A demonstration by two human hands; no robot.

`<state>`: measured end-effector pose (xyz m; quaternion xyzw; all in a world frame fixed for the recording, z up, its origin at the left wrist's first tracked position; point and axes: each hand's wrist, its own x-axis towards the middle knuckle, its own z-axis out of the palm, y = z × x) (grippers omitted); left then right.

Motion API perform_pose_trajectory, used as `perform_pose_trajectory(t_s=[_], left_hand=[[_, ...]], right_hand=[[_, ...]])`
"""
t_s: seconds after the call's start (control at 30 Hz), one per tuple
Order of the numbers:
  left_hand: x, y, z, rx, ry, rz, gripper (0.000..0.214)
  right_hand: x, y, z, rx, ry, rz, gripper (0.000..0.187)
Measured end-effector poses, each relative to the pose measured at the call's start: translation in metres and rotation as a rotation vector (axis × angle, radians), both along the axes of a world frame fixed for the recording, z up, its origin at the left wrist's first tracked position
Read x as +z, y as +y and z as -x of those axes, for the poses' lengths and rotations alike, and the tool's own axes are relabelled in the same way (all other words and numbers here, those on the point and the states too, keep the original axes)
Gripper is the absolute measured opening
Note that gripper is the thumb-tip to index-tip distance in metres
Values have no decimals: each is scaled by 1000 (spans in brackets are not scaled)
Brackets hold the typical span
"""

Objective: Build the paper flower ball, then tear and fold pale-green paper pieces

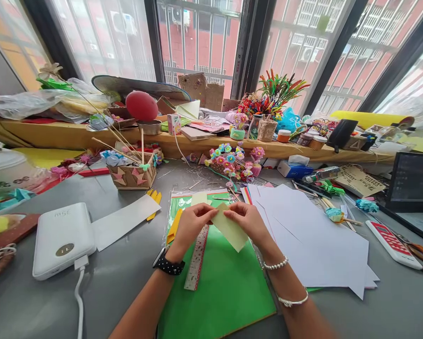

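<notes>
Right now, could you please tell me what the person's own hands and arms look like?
The left hand and right hand are ungloved, and no sleeves are in view. The left wrist wears a watch on a black strap dotted with white. On the right wrist is a silver-coloured beaded bracelet, with a smoother silver-coloured bangle farther up the arm.

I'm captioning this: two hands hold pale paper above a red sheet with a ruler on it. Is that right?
The sheet is green, not red, as the head view shows. The left hand and right hand hold pale paper above it, with the ruler on it.
</notes>
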<state>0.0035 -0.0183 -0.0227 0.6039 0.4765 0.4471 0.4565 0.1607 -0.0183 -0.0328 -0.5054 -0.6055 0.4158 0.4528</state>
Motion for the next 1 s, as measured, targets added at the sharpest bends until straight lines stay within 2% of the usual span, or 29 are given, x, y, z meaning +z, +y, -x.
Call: perform_pose_trajectory(t_s=[0.2, 0.33, 0.4, 0.57, 0.73, 0.9, 1.0], left_hand=[[-1, 0, -2, -28, 66, -95, 18], [1, -2, -3, 58, 139, -161, 19], [1, -2, -3, 87, 123, -169, 20], [-1, -1, -2, 22, 119, -165, 17], [-1, -2, -3, 101, 102, -215, 16], [3, -3, 0, -24, 95, -115, 18], [4, -2, 1, -24, 144, -130, 19]], right_hand=[[1, -2, 1, 15, -93, 9, 13], [5, -4, 3, 22, -145, -24, 14], [6, -5, 3, 25, -145, -45, 15], [4, -4, 3, 38, -169, -97, 14], [6, -5, 4, 57, -144, -96, 16], [8, -7, 4, 72, -166, -107, 18], [8, -7, 5, 60, -200, -109, 20]])
